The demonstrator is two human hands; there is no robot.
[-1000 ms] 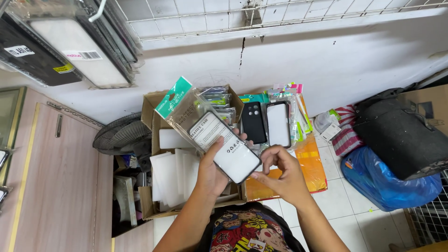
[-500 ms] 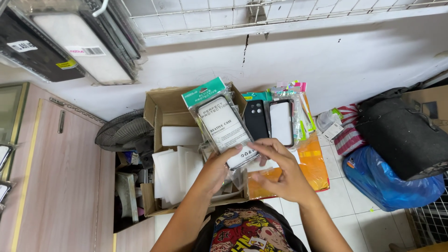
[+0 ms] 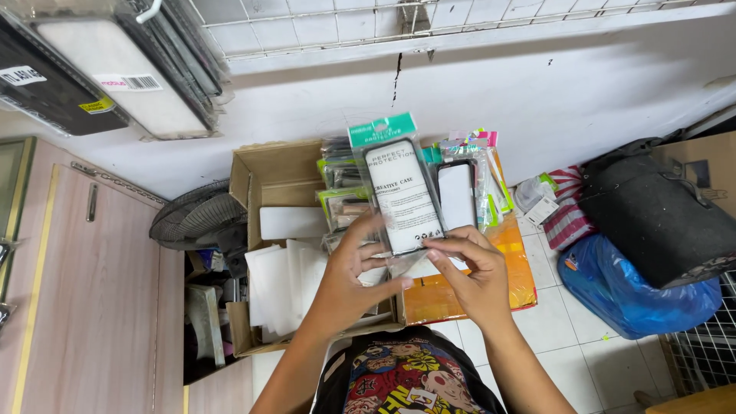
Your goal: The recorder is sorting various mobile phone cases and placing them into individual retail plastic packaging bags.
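A phone case in a clear plastic packet with a green header card [image 3: 400, 192] stands nearly upright in front of me. My left hand [image 3: 353, 272] grips its lower left edge. The fingers of my right hand [image 3: 468, 268] pinch its bottom right corner. Just behind the packet sits an open cardboard box [image 3: 268, 172] filled with more packaged cases and white flat inserts. Another white case in a packet [image 3: 458, 195] lies to the right of the held one.
An orange plastic packet [image 3: 498, 284] lies under the cases on the right. A black bag [image 3: 659, 211] rests on a blue plastic bag [image 3: 636, 295] at right. A floor fan [image 3: 195, 218] stands left of the box, beside a wooden cabinet [image 3: 92, 307]. Packaged cases hang on a wire rack above.
The packet has swung from tilted to nearly upright and moved up and right. My right hand has shifted onto its bottom corner.
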